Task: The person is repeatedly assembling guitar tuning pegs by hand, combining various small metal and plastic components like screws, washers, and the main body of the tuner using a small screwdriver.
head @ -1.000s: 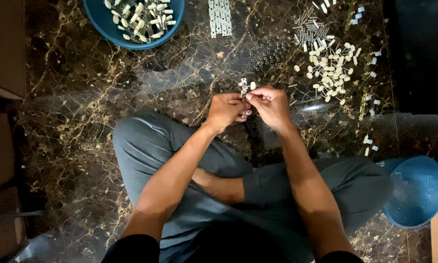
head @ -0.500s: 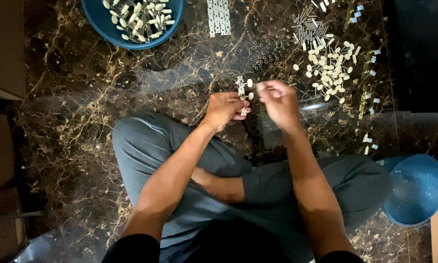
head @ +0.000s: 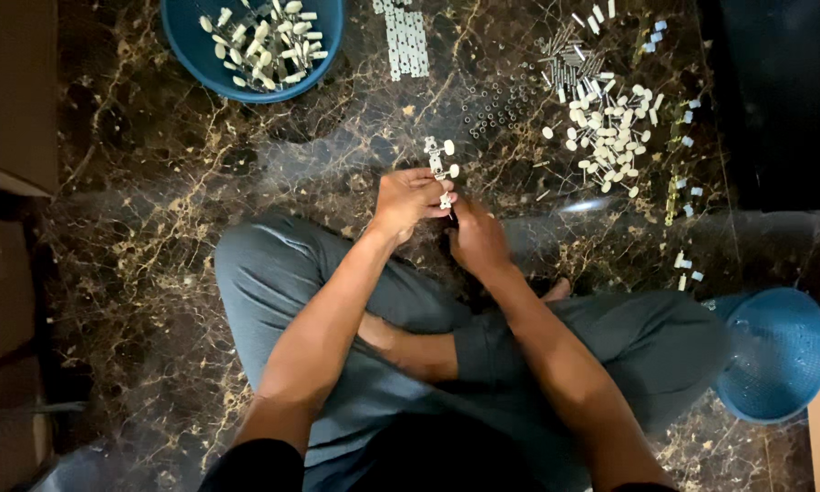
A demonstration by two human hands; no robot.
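Seemingly light, stiff and small enough to slip, so best pinched at the middle: white part (head: pixel 445 199) held between left hand (head: pixel 408 199), fingers closed on it, and right hand (head: pixel 476 239), curled just beside it, grip impossible to tell, both above the lap over dark marbled floor (head: pixel 137 264). Counted from the head view: two hands, two blue baskets, one (head: pixel 246 84) top left holding white pieces, one (head: pixel 774 353) lower right tipped over; three or four loose pieces (head: pixel 437 155) just beyond the fingers; pile (head: pixel 606 128) at upper right too many to count.
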